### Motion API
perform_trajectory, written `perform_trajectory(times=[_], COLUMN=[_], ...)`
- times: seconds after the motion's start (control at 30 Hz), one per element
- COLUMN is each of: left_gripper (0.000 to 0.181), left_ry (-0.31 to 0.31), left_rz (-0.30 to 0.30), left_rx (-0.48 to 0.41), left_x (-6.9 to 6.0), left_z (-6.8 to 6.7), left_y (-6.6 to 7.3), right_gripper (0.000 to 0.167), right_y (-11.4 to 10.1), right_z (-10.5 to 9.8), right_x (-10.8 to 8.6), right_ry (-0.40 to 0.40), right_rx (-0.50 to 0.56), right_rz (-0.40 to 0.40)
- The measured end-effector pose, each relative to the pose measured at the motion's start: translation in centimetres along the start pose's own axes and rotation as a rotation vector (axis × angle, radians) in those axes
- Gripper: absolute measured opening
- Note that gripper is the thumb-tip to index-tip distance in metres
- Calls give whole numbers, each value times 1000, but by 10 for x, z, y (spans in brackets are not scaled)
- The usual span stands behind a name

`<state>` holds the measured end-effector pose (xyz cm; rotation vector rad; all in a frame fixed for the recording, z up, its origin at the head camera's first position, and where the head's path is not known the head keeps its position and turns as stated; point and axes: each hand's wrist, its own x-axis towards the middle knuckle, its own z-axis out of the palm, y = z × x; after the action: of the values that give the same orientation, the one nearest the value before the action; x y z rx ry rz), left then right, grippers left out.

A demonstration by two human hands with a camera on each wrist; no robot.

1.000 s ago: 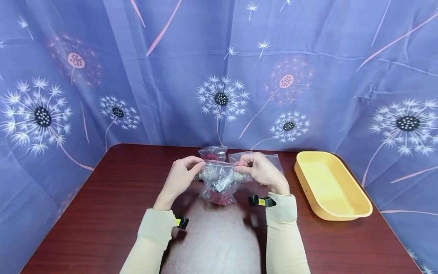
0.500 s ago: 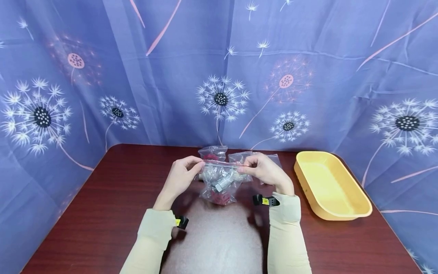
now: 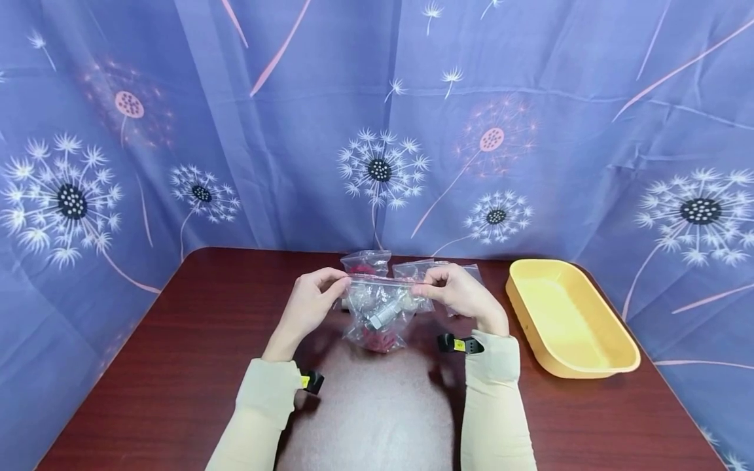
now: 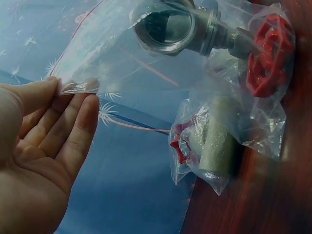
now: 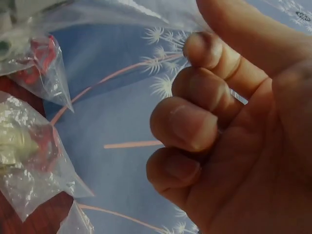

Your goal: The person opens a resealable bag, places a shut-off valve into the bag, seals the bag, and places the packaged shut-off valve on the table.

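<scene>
A clear zip bag [image 3: 377, 288] with a pink-red strip along its top hangs upright between my hands. Inside it is a metal valve [image 3: 384, 315], its red handwheel [image 4: 268, 56] lowest in the bag. My left hand [image 3: 312, 304] pinches the bag's top left corner between thumb and index finger, the other fingers loosely bent. At the right end of the same edge, my right hand [image 3: 465, 297] pinches the plastic with thumb and forefinger, its remaining fingers curled in. Whether the bag's seal is closed cannot be made out.
Several more bagged valves stand behind: one bag [image 3: 365, 260] back left with a red part, another [image 3: 412, 269] partly hidden by the held bag. A yellow tray [image 3: 571, 320] sits right on the dark red-brown table [image 3: 177, 366]. A blue dandelion-print curtain [image 3: 294, 163] hangs behind.
My right hand has slid a little to the right along the bag's top edge, then stayed nearly still. The left hand has kept its place on the corner.
</scene>
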<state>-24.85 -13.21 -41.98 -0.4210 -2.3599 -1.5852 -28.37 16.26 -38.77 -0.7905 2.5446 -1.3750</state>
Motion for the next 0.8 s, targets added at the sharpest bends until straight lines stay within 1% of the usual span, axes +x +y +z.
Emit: perform_trajectory(times=[0.1, 0.17, 0.23, 0.3, 0.37, 0.4, 0.47, 0.53, 0.57, 0.6, 0.63, 0.7, 0.8], left_gripper=[15, 15, 15, 15, 16, 17, 19, 24, 27, 30, 33, 37, 39], left_ry=[3, 2, 1, -4, -10, -14, -30, -55, -69, -83, -99, -134, -187], left_rz=[4, 2, 4, 8, 12, 10, -1, -7, -14, -21, -27, -45, -81], left_rx=[12, 19, 19, 14, 4, -3, -27, -74, -99, -118, -133, -143, -90], left_x=[0, 0, 0, 0, 1, 1, 1, 2, 2, 2, 1, -1, -6], left_z=[0, 0, -1, -1, -1, -1, 0, 1, 3, 4, 6, 9, 13], left_y=[1, 1, 0, 0, 0, 0, 1, 1, 1, 1, 0, -1, -4], right_gripper=[35, 36, 36, 35, 33, 31, 23, 13, 11, 14, 21, 33, 40], right_y=[-3, -13, -24, -34, -37, -33, -23, -9, -2, 5, 9, 14, 19], right_z=[0, 0, 0, -1, -1, 0, 1, 4, 6, 9, 11, 17, 26], right_x=[-1, -3, -5, -8, -9, -8, -6, -3, -2, -1, -1, -1, -2], right_ry=[9, 5, 1, -2, 3, 1, 4, 8, 3, -3, -7, -43, -124], right_rx=[-3, 3, 8, 31, 31, 30, 5, -23, -31, -46, -59, -53, -31], right_rz=[-32, -38, -28, 0, 14, 17, -2, -30, -37, -43, -45, -31, -28])
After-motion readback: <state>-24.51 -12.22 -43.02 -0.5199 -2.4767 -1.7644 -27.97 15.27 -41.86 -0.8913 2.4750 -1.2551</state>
